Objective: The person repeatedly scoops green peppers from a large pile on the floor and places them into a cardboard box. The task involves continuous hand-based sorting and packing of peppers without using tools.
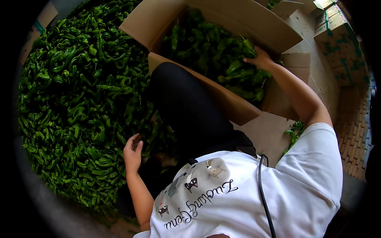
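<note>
My right hand [261,59] reaches into an open cardboard box [205,80] at its right side. Its thumb points left against the green peppers [208,44] in the box, and its fingertips are hidden behind some of them. Whether it grips any pepper I cannot tell. My left hand [133,153] hovers at the near right edge of a large heap of long, curled green peppers [74,113]. Its fingers are slightly bent, with a gap between thumb and fingers, and nothing shows in it.
My bent leg [187,104] in dark trousers lies between heap and box. The box flaps [253,23] stand outward. Loose green peppers [294,132] lie on the floor by my right sleeve. Cardboard boxes [339,44] are stacked at the far right. A black cable [262,190] crosses my shirt.
</note>
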`<action>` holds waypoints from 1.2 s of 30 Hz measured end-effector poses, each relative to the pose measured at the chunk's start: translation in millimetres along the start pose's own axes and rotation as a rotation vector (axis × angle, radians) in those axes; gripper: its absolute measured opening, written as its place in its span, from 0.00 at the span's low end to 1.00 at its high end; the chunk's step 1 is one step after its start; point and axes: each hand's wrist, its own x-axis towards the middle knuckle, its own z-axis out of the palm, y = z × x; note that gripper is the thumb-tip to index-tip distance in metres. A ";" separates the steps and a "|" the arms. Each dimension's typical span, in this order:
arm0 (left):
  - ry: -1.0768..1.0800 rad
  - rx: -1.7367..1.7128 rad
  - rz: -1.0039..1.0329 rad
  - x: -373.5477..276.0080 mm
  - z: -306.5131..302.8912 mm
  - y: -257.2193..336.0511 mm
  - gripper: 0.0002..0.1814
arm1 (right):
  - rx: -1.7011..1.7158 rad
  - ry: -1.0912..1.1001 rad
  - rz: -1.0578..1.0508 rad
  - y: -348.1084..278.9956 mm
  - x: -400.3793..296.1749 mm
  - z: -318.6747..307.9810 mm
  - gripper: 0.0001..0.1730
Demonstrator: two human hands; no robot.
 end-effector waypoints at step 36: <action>0.441 -0.490 0.435 -76.5 -51.3 65.5 0.18 | -0.443 0.072 -0.478 -21.7 -35.1 -104.6 0.32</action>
